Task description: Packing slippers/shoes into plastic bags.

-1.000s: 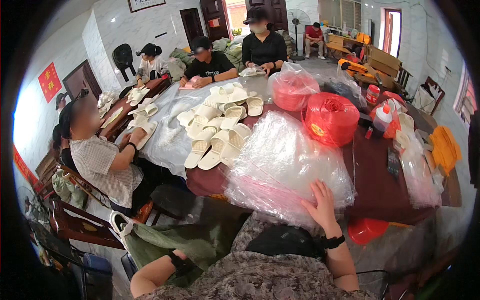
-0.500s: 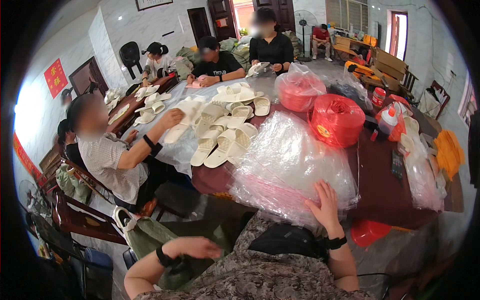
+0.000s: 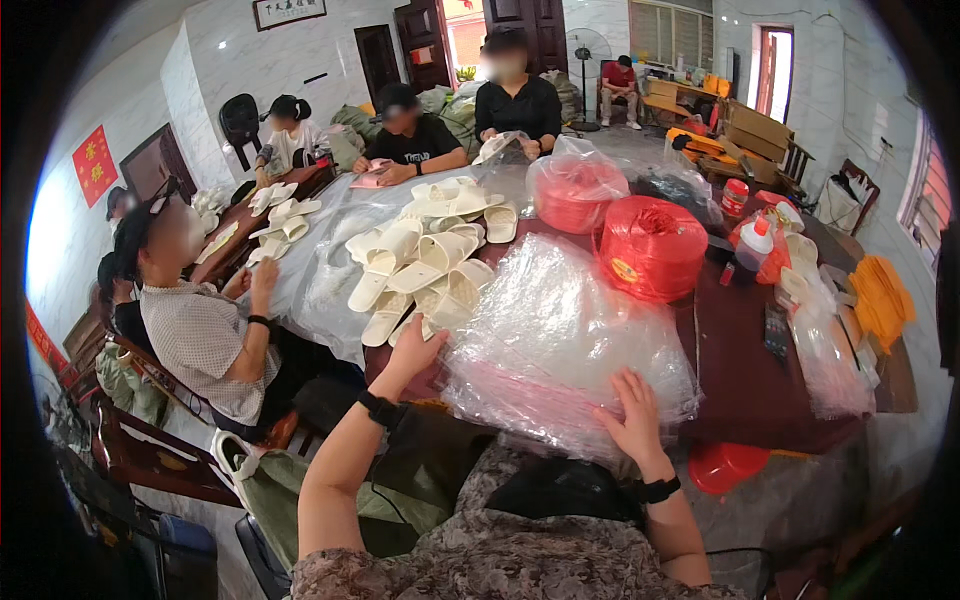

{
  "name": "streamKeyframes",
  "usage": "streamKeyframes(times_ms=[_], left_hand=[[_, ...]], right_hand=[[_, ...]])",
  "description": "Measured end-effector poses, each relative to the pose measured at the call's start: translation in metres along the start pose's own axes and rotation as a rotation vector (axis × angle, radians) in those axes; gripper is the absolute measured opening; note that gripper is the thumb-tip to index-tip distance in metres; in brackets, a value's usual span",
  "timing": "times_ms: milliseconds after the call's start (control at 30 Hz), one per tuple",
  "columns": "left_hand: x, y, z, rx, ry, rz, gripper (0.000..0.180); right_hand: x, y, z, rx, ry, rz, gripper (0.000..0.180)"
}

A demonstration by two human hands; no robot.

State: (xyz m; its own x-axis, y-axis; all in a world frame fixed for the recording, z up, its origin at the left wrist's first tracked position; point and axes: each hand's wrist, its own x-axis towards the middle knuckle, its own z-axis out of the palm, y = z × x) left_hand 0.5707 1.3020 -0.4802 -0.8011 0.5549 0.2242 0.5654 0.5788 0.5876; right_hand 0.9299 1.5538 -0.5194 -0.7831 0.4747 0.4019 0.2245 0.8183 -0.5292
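My left hand (image 3: 414, 350) reaches to the near edge of a pile of cream slippers (image 3: 440, 255). Its fingers touch the toe end of a front slipper, thumb held apart; I see no closed grip. To the right, my right hand (image 3: 632, 415) lies with spread fingers on a stack of clear plastic bags (image 3: 560, 320), near their pink-striped edges. The slippers lie heaped over one another, just left of the bags. Dark bands circle both my wrists.
Behind the bags stand two rolls of red plastic twine (image 3: 652, 248). A bottle (image 3: 752, 250), a remote control (image 3: 775, 330) and orange cloth (image 3: 880, 300) lie to the right. A co-worker (image 3: 200, 310) sits at left; others work across the table. Below the edge is a red basin (image 3: 727, 467).
My left hand has moved from over my lap up and forward to the slippers. My right hand stays on the bags. The co-worker at left has drawn an arm back from the pile.
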Motion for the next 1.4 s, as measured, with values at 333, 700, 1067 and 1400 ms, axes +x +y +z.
streamKeyframes(times_ms=[333, 700, 1067, 1400], left_hand=[[0.038, 0.002, 0.033, -0.825, -0.169, -0.426, 0.046], [0.056, -0.034, 0.014, -0.914, -0.001, -0.377, 0.023], [0.001, 0.022, -0.062, -1.155, 0.259, -0.086, 0.022], [-0.078, 0.177, -0.038, -1.374, -0.054, 0.133, 0.031]], right_hand=[[0.000, 0.012, 0.003, -0.027, -0.009, 0.015, 0.068], [-0.005, 0.008, 0.003, -0.011, 0.021, 0.014, 0.067], [-0.002, 0.008, 0.007, -0.015, -0.003, -0.023, 0.066], [0.001, 0.000, 0.000, 0.006, 0.010, -0.013, 0.066]])
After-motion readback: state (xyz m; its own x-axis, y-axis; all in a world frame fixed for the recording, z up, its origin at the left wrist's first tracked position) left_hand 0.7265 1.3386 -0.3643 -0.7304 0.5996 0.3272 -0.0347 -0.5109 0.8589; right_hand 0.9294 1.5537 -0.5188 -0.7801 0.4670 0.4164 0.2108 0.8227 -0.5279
